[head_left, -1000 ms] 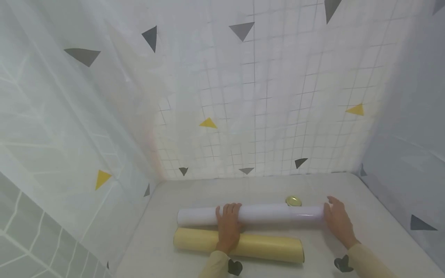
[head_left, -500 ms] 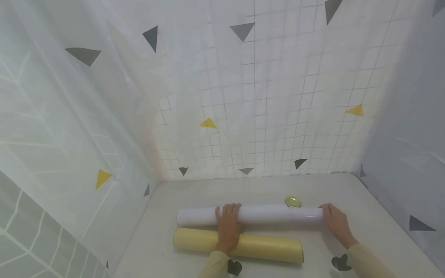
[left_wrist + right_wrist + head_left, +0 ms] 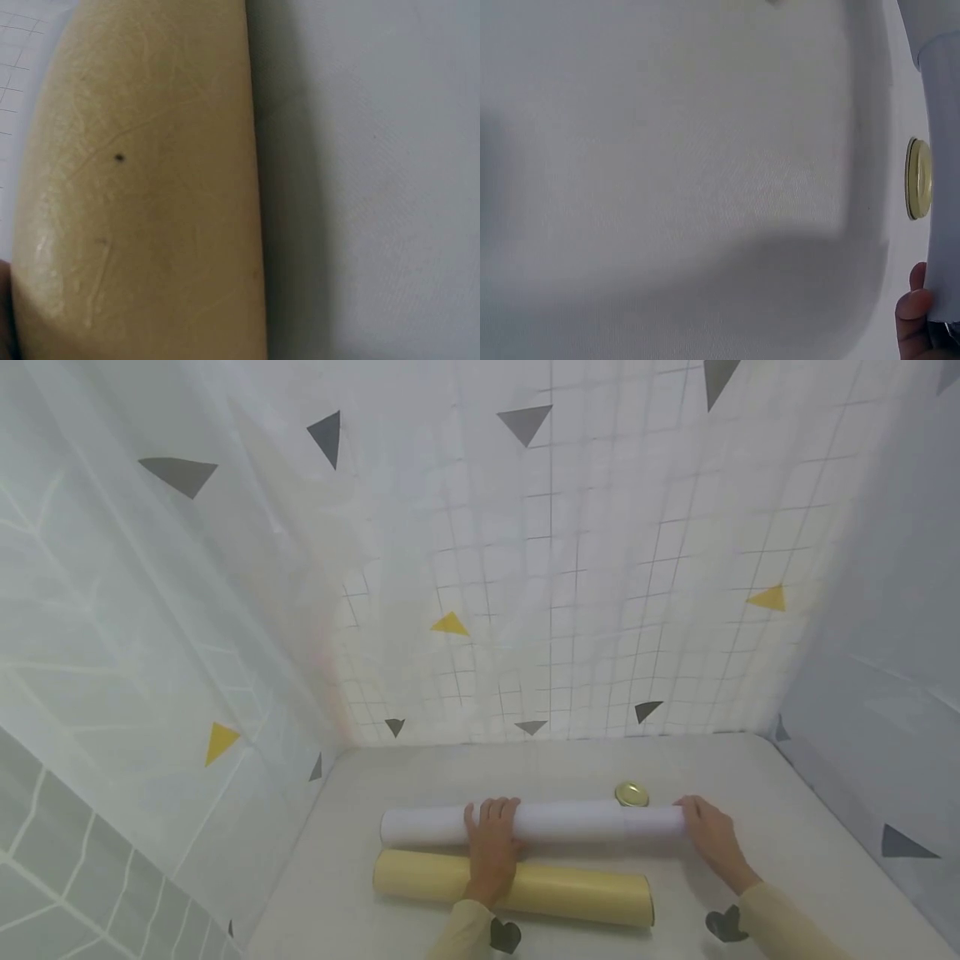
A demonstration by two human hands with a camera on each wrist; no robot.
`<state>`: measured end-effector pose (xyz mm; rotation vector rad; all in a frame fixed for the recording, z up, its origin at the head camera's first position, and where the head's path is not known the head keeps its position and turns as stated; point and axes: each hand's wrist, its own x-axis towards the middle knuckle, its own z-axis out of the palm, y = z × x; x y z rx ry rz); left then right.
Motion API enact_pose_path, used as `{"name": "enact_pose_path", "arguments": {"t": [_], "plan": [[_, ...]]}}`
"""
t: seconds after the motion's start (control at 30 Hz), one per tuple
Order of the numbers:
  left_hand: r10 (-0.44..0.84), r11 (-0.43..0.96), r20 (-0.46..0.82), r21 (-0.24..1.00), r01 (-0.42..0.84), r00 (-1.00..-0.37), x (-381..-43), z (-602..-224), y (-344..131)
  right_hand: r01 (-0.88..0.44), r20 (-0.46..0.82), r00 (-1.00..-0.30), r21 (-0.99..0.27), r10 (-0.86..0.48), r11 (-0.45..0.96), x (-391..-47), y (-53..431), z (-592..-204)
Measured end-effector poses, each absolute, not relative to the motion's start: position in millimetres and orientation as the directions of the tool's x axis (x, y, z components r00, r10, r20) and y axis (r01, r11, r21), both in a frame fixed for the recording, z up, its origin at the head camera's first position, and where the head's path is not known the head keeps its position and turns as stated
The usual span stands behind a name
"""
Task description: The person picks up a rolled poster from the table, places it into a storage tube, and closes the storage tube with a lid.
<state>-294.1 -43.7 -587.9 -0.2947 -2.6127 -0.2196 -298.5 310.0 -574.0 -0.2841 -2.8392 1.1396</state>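
Observation:
A long white roll (image 3: pixel 562 821) lies crosswise on the pale surface. Its right stretch (image 3: pixel 652 821) is slightly narrower, with a step where it meets the wider part. My left hand (image 3: pixel 492 852) grips the roll left of its middle, fingers curled over the top. At the right end my right hand (image 3: pixel 712 835) holds the narrower stretch; some fingers (image 3: pixel 915 304) show in the right wrist view. In front of the white roll lies a yellow-tan tube (image 3: pixel 577 892), passing beneath my left wrist. Behind the roll sits a round gold lid (image 3: pixel 632 793).
A translucent sheet with grey and yellow triangles (image 3: pixel 450 624) hangs behind, over a grid-lined wall. More sheeting (image 3: pixel 862 693) rises on the right. The pale work surface (image 3: pixel 555 768) has rounded back corners.
My right hand has closed round the roll's right end and moved left. The narrower stretch showing is shorter now. My left hand, the tan tube and the lid have stayed put.

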Motion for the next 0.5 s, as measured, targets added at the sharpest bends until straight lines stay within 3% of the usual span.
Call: {"name": "enact_pose_path", "arguments": {"t": [0.5], "plan": [[0.160,0.964,0.485,0.109,0.242,-0.860,-293.8,-586.2,-43.6,0.110,0.001,-0.987,-0.716,0.159,0.689,-304.3,283.8,-574.1]]}}
